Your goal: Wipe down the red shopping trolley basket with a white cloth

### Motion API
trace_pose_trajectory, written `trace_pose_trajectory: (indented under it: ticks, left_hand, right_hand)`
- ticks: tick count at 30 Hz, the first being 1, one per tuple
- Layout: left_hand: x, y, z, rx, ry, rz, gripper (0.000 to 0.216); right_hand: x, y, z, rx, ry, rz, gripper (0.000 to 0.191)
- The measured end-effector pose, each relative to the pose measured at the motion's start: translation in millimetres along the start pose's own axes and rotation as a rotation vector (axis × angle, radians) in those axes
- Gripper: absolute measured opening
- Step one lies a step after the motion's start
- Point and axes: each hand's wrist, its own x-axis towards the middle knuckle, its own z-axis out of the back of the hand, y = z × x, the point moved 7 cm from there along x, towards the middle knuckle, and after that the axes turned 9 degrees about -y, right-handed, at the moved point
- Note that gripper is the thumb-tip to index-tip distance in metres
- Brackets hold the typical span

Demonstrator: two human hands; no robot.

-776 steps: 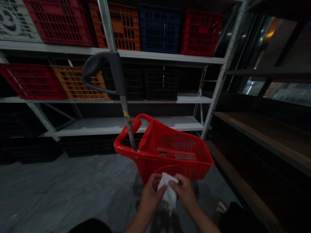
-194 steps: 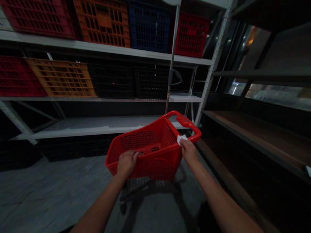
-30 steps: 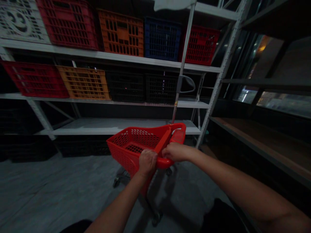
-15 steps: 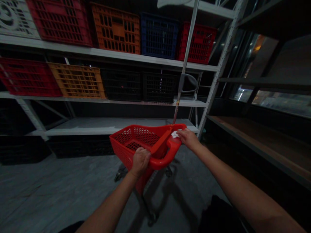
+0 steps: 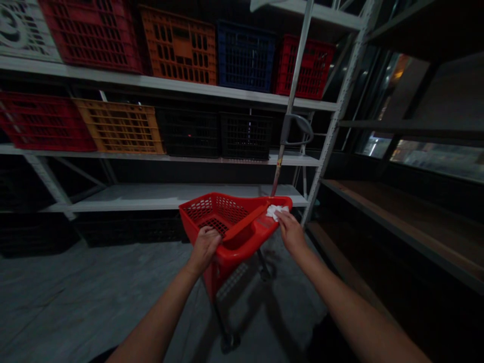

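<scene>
A red plastic shopping cart (image 5: pixel 234 222) on wheels stands on the grey floor in front of me, with its grey pull handle (image 5: pixel 293 126) rising behind it. My left hand (image 5: pixel 204 247) is closed round the cart's near rim. My right hand (image 5: pixel 289 229) presses a crumpled white cloth (image 5: pixel 275 209) against the red handle end of the cart, fingers closed on the cloth.
Metal shelving (image 5: pixel 181 85) runs along the back with red, orange, blue and black crates (image 5: pixel 177 45). A dark wooden shelf unit (image 5: pixel 401 212) stands close on the right. Grey floor (image 5: pixel 75 292) spreads out to the left.
The cart has turned and shifted a little to the right. My right hand has slid along the handle end with the cloth, and my left hand has stayed on the rim.
</scene>
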Motion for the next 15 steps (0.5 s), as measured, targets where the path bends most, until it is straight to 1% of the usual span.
trace_pose_trajectory:
  ticks: [2,4,5,7,8,9,10,11,12,13,15]
  left_hand:
    - [2.7,-3.9,4.9,0.068,0.033,0.028,0.045]
    - [5.9,-12.2,12.7,0.177,0.045,0.104,0.044]
    - [7.3,-19.3,16.6,0.239,0.050,0.155,0.043]
    - [9.6,-41.8,21.5,0.351,0.061,0.239,0.044]
    - [10.9,-57.3,20.7,0.395,0.076,0.246,0.044]
    - [13.0,-74.8,19.2,0.430,0.065,0.222,0.043]
    - [14.8,-91.3,16.1,0.459,0.052,0.190,0.042]
    - [15.8,-104.5,9.3,0.471,0.072,0.165,0.042]
    - [16.2,-113.0,1.9,0.486,0.095,0.159,0.044]
    - [16.0,-116.3,-4.7,0.518,0.112,0.180,0.047]
    - [15.3,-113.4,-14.6,0.583,0.131,0.232,0.052]
  right_hand:
    - [-17.1,20.9,-2.4,0.070,-0.016,0.016,0.034]
    - [-35.6,44.5,-5.4,0.144,-0.023,0.051,0.036]
    - [-43.9,54.0,-7.1,0.174,-0.030,0.067,0.037]
    - [-57.9,65.3,-11.6,0.211,-0.053,0.091,0.040]
    - [-63.8,67.7,-14.9,0.223,-0.062,0.107,0.041]
    - [-69.3,68.2,-18.8,0.231,-0.068,0.126,0.041]
    - [-74.2,67.2,-23.3,0.235,-0.065,0.146,0.041]
    - [-78.4,64.8,-28.1,0.235,-0.056,0.166,0.041]
    - [-81.8,61.2,-32.4,0.232,-0.045,0.187,0.041]
    - [-83.7,56.4,-35.4,0.226,-0.038,0.204,0.040]
    - [-82.3,42.3,-35.8,0.206,-0.066,0.212,0.038]
